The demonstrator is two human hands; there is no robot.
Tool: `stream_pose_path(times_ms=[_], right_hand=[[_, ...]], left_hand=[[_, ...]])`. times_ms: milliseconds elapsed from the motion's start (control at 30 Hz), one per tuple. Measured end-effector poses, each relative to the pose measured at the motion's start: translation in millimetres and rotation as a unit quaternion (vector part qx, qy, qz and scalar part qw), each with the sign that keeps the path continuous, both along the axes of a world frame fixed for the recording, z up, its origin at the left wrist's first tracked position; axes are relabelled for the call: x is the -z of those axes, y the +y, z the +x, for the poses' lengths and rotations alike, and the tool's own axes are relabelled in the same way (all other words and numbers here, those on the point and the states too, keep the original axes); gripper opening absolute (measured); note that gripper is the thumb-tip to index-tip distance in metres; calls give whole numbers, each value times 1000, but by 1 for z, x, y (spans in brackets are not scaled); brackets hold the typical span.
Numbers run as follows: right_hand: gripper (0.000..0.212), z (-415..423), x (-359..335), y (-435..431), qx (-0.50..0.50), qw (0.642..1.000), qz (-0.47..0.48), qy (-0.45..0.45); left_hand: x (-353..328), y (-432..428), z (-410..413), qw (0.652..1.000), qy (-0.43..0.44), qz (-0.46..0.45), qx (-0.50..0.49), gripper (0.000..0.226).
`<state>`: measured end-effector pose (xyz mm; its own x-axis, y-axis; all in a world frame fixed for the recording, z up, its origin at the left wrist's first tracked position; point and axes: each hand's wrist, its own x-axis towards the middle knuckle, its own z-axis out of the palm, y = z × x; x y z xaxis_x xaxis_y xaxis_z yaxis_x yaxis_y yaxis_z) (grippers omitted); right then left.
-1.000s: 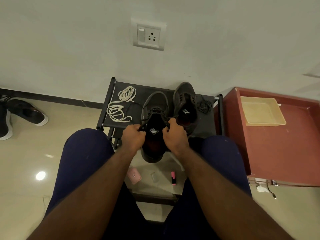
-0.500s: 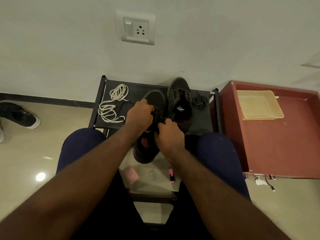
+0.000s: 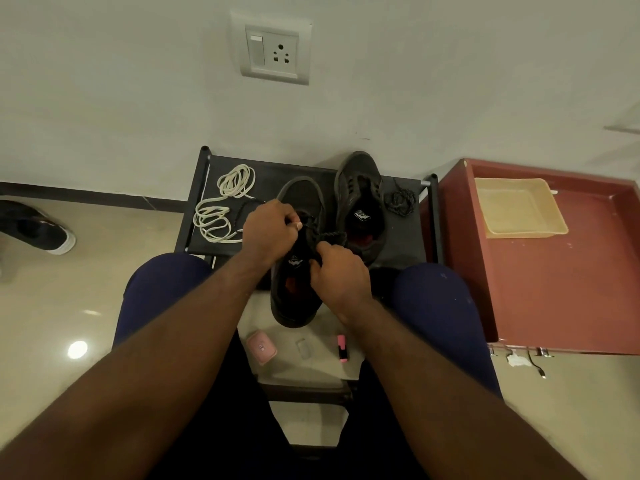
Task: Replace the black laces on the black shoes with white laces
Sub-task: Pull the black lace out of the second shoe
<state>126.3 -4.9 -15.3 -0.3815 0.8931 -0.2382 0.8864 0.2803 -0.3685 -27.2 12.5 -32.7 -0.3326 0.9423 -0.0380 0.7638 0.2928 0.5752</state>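
1. Two black shoes sit at the centre of the head view. The front shoe (image 3: 294,299) overhangs the near edge of a black rack (image 3: 405,244), with its heel toward the bottom of the frame. The second shoe (image 3: 360,209) lies on the rack just to its right, close against it.
2. Just above centre, the left hand (image 3: 268,230) has its fingers curled and pinches a black lace (image 3: 330,234) over the front shoe's eyelets. One strand runs rightward from the thumb toward the second shoe.
3. Just below it, the right hand (image 3: 341,271) curls its fingers around the front shoe at the tongue. I cannot tell whether it also pinches the lace.
4. The white laces (image 3: 221,206) lie in loose coils on the left part of the rack, apart from both hands. A loose black lace (image 3: 400,201) is bundled at the rack's right end, beside the second shoe.
5. At the right of the frame, a yellow tray (image 3: 519,209) rests on a red cabinet (image 3: 554,289). A wall socket (image 3: 275,50) shows at upper centre.
6. On the floor below the front shoe lie a pink case (image 3: 261,348) and a pink marker (image 3: 342,348).
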Motion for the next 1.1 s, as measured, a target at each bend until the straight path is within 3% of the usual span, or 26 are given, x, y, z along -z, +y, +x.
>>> stream_pose_path(times_ms=[100, 167, 233, 300, 400, 533, 600, 767, 833, 900, 933, 1000, 1033, 1067, 1100], right_hand=[[18, -1, 0, 0, 5, 1000, -4, 7], [18, 0, 0, 0, 10, 1000, -8, 15], [19, 0, 0, 1, 13, 1000, -11, 22], [20, 1, 0, 2, 7, 1000, -8, 21], [19, 2, 1, 0, -3, 1000, 0, 9], [16, 1, 2, 0, -28, 999, 14, -11], [15, 0, 3, -1, -40, 999, 21, -20], [17, 1, 3, -2, -53, 997, 51, -34], [17, 2, 2, -1, -61, 995, 63, -41], [16, 1, 1, 0, -59, 995, 61, -46], [16, 1, 2, 0, -54, 996, 53, -40], [16, 2, 4, 1, -39, 999, 27, -12], [16, 2, 4, 1, -34, 999, 16, -3], [16, 2, 5, 1, -33, 999, 10, 0], [16, 2, 5, 1, -36, 999, 8, -1]], left_hand=[[1, 0, -1, 999, -23, 15, -33, 5], [6, 1, -4, 990, -91, 17, -111, 5], [10, 1, -8, 958, -199, 27, -206, 11], [11, 1, -9, 937, -251, 33, -240, 16], [7, -1, -9, 981, -154, 19, -115, 2], [11, -4, -7, 998, -7, 27, 62, 39], [15, -1, -5, 992, 64, 22, 103, 34], [15, 6, -7, 989, 61, 38, 129, 20], [12, 4, -4, 995, 5, 55, 88, 19], [7, 3, -2, 992, -104, 61, -41, 17], [5, 6, -6, 965, -216, 59, -138, 16], [1, 10, -16, 820, -491, 40, -293, 16], [1, 9, -19, 764, -560, 22, -320, 17], [1, 8, -21, 754, -573, 5, -321, 16], [2, 6, -21, 797, -521, -3, -305, 12]])
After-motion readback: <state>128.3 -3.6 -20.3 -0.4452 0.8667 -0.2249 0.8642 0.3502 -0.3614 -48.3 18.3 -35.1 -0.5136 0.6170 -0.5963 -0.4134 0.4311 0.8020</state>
